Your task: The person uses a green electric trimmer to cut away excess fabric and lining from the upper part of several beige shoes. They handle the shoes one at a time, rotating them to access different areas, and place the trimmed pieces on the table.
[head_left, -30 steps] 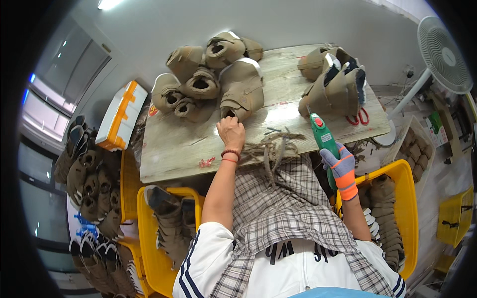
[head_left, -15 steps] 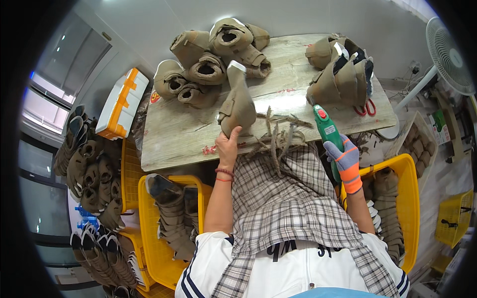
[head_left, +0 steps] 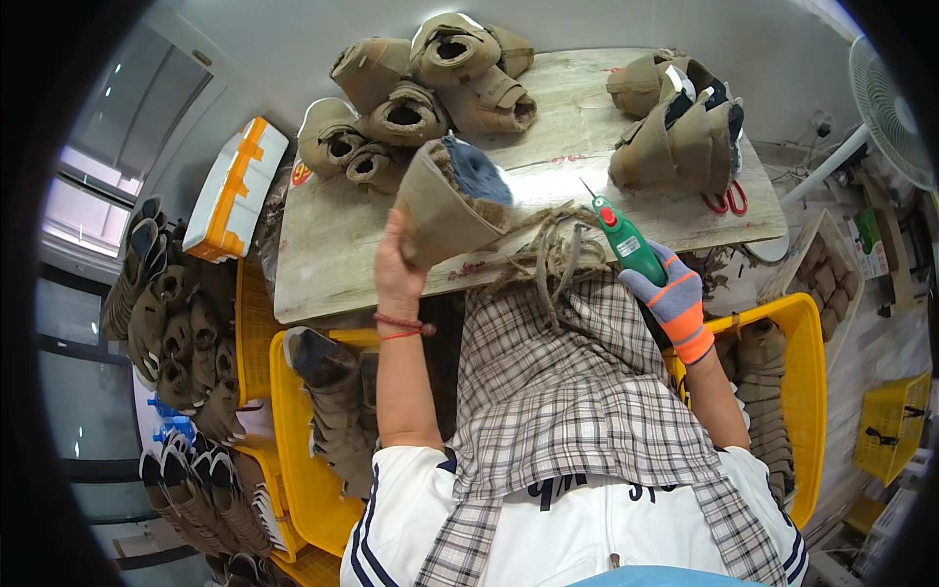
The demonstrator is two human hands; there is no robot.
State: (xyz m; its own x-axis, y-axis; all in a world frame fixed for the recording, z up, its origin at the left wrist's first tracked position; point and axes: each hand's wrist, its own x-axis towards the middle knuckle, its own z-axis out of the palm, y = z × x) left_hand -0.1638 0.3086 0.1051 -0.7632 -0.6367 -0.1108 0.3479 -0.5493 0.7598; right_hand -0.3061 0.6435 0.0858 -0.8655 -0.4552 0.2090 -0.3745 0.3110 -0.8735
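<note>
My left hand [head_left: 396, 269] grips an olive-brown boot upper [head_left: 427, 215] above the table's near edge. Its opening faces right and shows a dark blue lining and a fuzzy brown edge. In my right hand [head_left: 670, 298], gloved in grey and orange, is a green handheld power tool [head_left: 626, 245] with a red button. The tool's thin pointed tip aims up and left, apart from the upper. Between the hands, a tangle of fuzzy brown trimmed strips [head_left: 553, 256] lies at the table edge and hangs onto my checked apron [head_left: 548, 391].
On the table [head_left: 342, 264], more uppers [head_left: 406, 112] are piled at back left, others [head_left: 675, 137] at right beside red-handled scissors [head_left: 726, 201]. Yellow baskets [head_left: 282, 421] [head_left: 817, 411] of uppers flank me. A white-and-orange box [head_left: 235, 191] stands left, a fan [head_left: 890, 108] right.
The upper has been turned so its lined opening now faces right, and my left hand has moved left and up. The power tool has shifted slightly left, its tip now showing clearly.
</note>
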